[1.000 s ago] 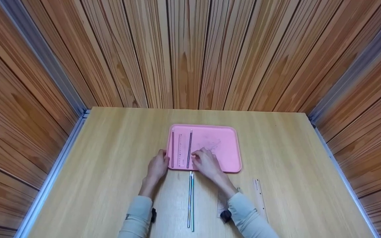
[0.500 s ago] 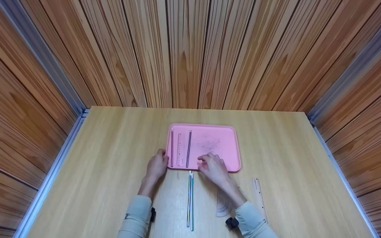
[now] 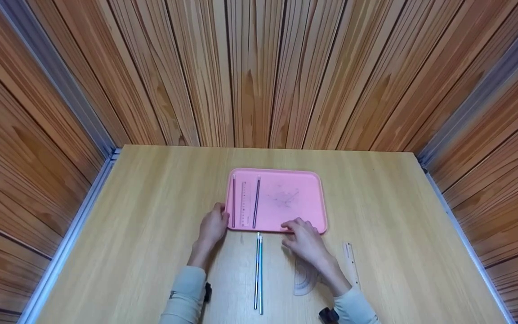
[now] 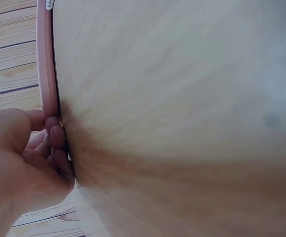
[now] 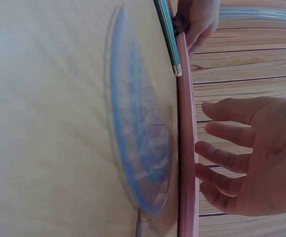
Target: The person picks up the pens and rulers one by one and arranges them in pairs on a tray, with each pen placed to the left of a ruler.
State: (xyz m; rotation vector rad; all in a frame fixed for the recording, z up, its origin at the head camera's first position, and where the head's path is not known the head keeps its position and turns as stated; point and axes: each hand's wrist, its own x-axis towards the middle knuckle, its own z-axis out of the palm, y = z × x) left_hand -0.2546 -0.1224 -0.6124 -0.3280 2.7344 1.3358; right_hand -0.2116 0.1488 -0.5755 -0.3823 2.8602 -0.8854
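My left hand (image 3: 213, 225) holds the near-left corner of a pink tray (image 3: 301, 198); in the left wrist view its thumb is against the rim and the fingers curl by the underside. Over the tray's near edge, toward the right, my right hand (image 3: 306, 239) carries nothing, its fingers spread and loosely bent in the right wrist view. Lying in the tray's left half are a dark pencil (image 3: 234, 202), a clear ruler (image 3: 243, 204) and a second dark pencil (image 3: 256, 202). A clear protractor (image 3: 303, 280) lies on the table, partly covered by my right forearm.
Two pencils (image 3: 259, 274), one of them green, lie side by side on the wooden table (image 3: 151, 207) in front of the tray. Another clear ruler (image 3: 350, 258) is at the right, partly behind the right arm. Wood-patterned walls (image 3: 259, 90) enclose the table.
My right hand has moved right and toward me, away from the dark pencil in the tray to the near edge. More of the protractor shows. My left hand has stayed at the corner.
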